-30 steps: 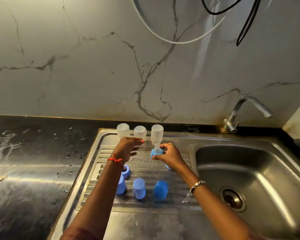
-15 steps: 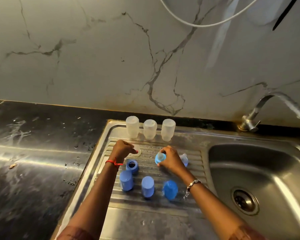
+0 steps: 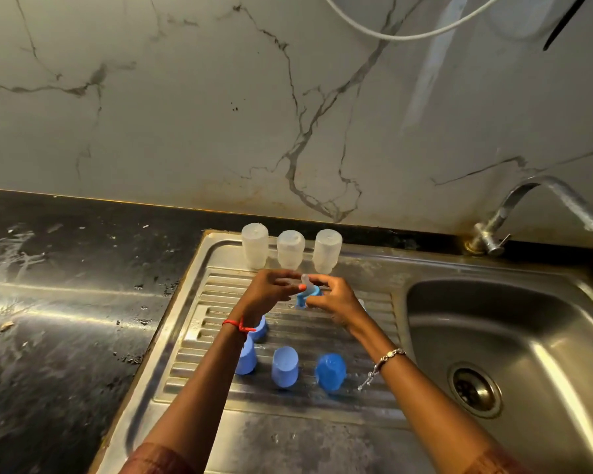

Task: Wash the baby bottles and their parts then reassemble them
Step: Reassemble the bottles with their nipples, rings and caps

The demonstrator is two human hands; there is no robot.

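Three clear bottles [image 3: 290,249] stand upside down in a row at the back of the steel drainboard [image 3: 329,401]. Above the ribbed part, my left hand [image 3: 269,290] pinches a clear teat [image 3: 305,281], and my right hand [image 3: 336,301] grips a blue collar ring [image 3: 305,297] that the teat sits in. Three blue caps [image 3: 284,367] stand in a row nearer me; my left forearm partly covers the left one. Another blue ring [image 3: 261,330] peeks out beside my left wrist. A small pale part [image 3: 361,303] shows behind my right hand.
The sink basin [image 3: 514,340] with its drain lies to the right, and a metal tap [image 3: 541,213] reaches over it from the back wall. A wet black counter [image 3: 65,302] runs to the left. A white hose and a black cable hang on the marble wall above.
Both hands have lifted off the drainboard and come together. The left hand picked up the clear teat, which now sits in the blue ring held by the right hand.
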